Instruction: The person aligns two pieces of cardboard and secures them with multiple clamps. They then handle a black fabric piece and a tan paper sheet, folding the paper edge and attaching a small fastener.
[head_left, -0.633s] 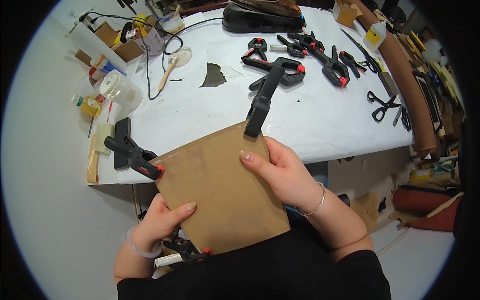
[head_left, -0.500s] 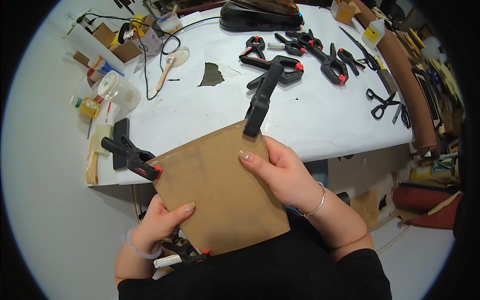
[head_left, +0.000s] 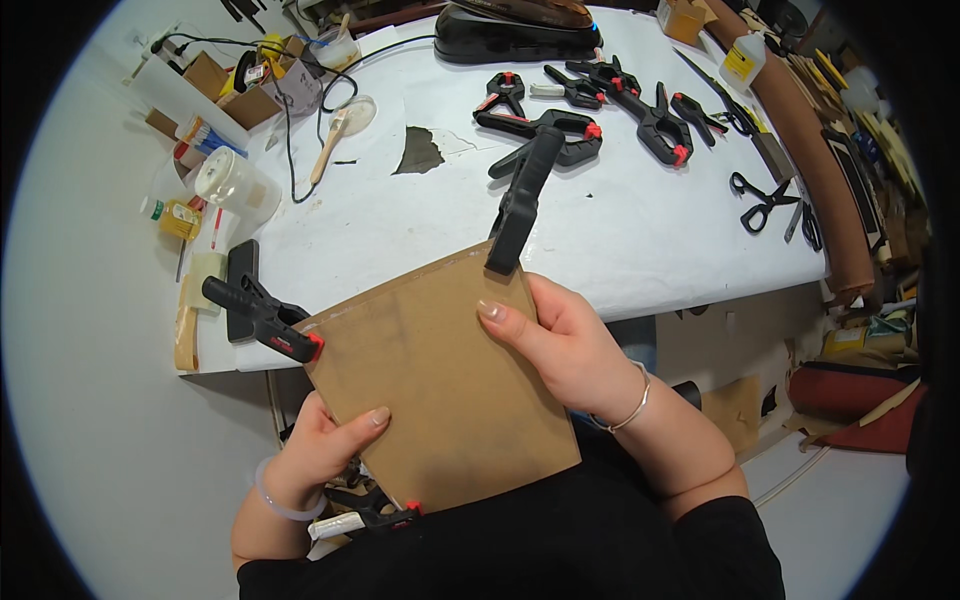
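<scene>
Between both hands I hold a flat tan board, tilted in front of my body, with dark smudges on its face. My left hand grips its left edge, thumb on top and fingers hidden behind. On the right edge my right hand has the same hold. Three spring clamps bite the board: one black clamp at the upper left corner, another clamp at the upper right, and a third clamp at the lower left, partly hidden near my left wrist. A whitish strip runs along the board's upper edge.
On the white-covered table lie several spring clamps, scissors, a brush and a phone. A plastic jar and a yellow bottle stand at left. A brown roll lines the right edge.
Almost nothing differs. The table and its things sit very slightly shifted in the picture, while the board, the clamps on it and both hands keep their places.
</scene>
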